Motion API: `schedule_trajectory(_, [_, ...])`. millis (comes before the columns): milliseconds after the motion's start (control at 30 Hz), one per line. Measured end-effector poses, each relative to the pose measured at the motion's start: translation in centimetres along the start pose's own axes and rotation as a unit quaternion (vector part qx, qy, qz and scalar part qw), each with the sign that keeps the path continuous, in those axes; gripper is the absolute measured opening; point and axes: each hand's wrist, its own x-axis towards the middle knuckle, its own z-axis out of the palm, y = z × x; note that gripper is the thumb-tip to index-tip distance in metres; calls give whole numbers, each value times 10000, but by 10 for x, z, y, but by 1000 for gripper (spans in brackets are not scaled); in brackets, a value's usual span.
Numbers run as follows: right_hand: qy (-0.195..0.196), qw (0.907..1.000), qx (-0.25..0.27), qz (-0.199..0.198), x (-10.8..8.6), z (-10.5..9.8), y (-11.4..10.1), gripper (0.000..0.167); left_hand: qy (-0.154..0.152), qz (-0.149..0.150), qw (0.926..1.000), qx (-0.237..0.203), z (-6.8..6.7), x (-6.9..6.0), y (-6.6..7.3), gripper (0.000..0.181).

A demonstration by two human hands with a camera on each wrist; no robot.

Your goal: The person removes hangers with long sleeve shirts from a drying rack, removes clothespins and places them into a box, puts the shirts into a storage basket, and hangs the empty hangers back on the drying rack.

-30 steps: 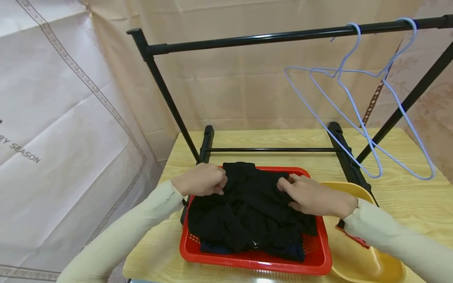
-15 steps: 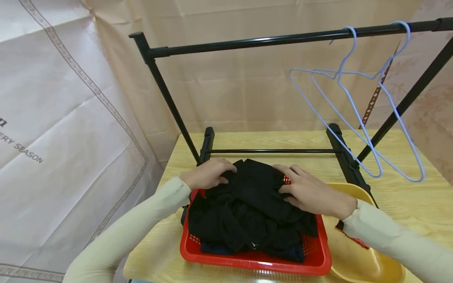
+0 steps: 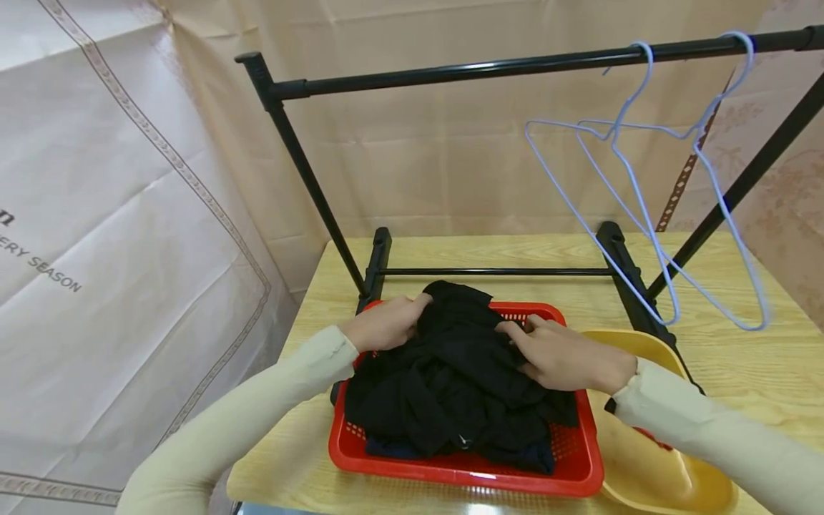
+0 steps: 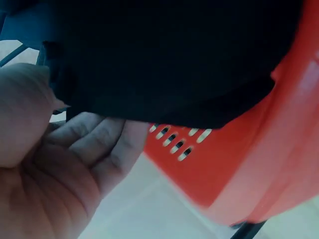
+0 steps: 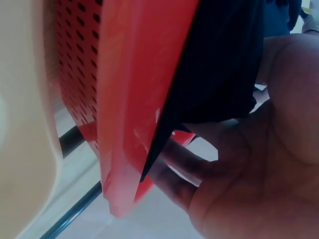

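A bunched black garment [image 3: 450, 379] with a small white logo fills the red basket [image 3: 463, 473]. On its left upper side my left hand [image 3: 389, 323] pinches the cloth between thumb and fingers; in the left wrist view the dark fabric [image 4: 164, 59] hangs over the fingers. My right hand [image 3: 566, 352] pinches the garment's right side with thumb and index finger. From the right wrist camera, black cloth [image 5: 224, 74] runs into that grip, and the other fingers [image 5: 174, 184] extend beneath it by the basket rim. Navy cloth [image 3: 393, 448] shows under the black garment.
Behind the basket stands a black clothes rack [image 3: 483, 69] with two blue hangers [image 3: 634, 179] toward its right end. A yellow basin [image 3: 669, 458] sits right of the basket, under my right forearm. Everything stands on a wooden table [image 3: 740, 372].
My left hand has shifted right and gathered the garment's upper part, whose top edge is narrower and bunched. Both hands loosened half a second ago and now pinch the cloth again.
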Motion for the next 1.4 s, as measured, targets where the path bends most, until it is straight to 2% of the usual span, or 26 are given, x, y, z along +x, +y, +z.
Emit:
schedule_trajectory(100, [-175, 9996, -136, 189, 2, 1, 0, 66, 22, -50, 9992, 390, -2, 0, 1, 20])
schedule_trajectory(200, [-247, 9989, -280, 277, 4, 3, 1, 67, -77, 8, 9978, 655, 1, -3, 1, 4])
schedule_trajectory(333, [-191, 9987, -260, 403, 3, 5, 2, 77, -326, 340, 9945, 934, 4, -7, 1, 11])
schedule_trajectory(433, [-23, 9992, -51, 400, 2, 5, 3, 91, -718, 591, 9893, 1125, 3, -8, 3, 12])
schedule_trajectory(567, [89, 9997, 172, 129, 1, 6, 5, 104, -1469, 600, 9803, 1179, -1, -9, 6, 15])
schedule_trajectory(633, [32, 9999, 145, 6, 1, 7, 6, 100, -1785, 454, 9759, 1174, 0, -10, 7, 19])
schedule_trajectory(700, [-37, 10000, 34, -52, 2, 7, 7, 88, -2058, 276, 9707, 1207, 2, -12, 8, 22])
schedule_trajectory(800, [-109, 9998, -171, -81, 5, 8, 7, 68, -2332, -36, 9645, 1241, 5, -12, 9, 26])
schedule_trajectory(900, [-236, 9991, -340, -27, 7, 9, 6, 58, -2514, -218, 9589, 1296, 6, -11, 10, 32])
schedule_trajectory(1033, [-420, 9977, -525, 120, 8, 11, 3, 54, -2678, -344, 9528, 1385, 11, -9, 10, 38])
schedule_trajectory(1167, [-436, 9963, -733, 114, 12, 14, 1, 55, -2802, -457, 9471, 1494, 17, -8, 7, 28])
schedule_trajectory(1267, [-499, 9952, -832, 140, 16, 16, 1, 56, -2960, -461, 9415, 1542, 17, -7, 5, 23])
schedule_trajectory(1333, [-541, 9951, -805, 173, 18, 16, 2, 56, -2998, -477, 9416, 1459, 14, -7, 4, 29])
schedule_trajectory(1400, [-508, 9965, -638, 171, 19, 16, 4, 56, -2989, -532, 9448, 1235, 12, -8, 2, 36])
